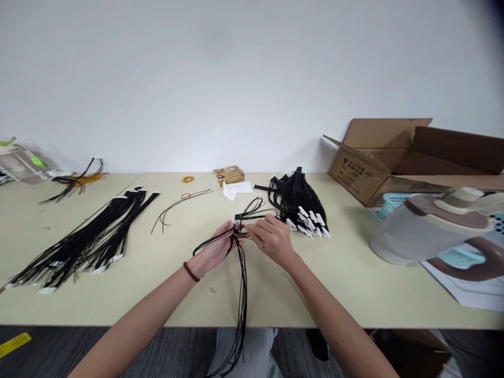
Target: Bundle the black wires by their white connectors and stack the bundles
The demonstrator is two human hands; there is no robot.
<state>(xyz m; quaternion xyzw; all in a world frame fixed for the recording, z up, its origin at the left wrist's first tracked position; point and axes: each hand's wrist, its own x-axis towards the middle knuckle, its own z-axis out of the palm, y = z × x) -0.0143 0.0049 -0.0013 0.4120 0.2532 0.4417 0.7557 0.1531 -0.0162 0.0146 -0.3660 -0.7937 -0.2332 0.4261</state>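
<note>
Near the middle of the table, my left hand [218, 247] is closed around a bundle of thin black wires [242, 283]. Loops of it spread up and to the left, and its long tails hang over the table's front edge. My right hand [273, 239] pinches at the same bundle from the right, its thumb and forefinger meeting close to the left fingertips. A small white connector shows between the hands, partly hidden by fingers. Just right of my right hand lies a thick pile of black wire harnesses [297, 194] with white connectors facing me.
More black wire harnesses [98, 231] lie across the left side. A few loose wires [173, 206], yellow rubber bands [188, 179] and a small brown box [229, 174] are farther back. At right stand an open cardboard box [358, 176] and a large jug [417, 226].
</note>
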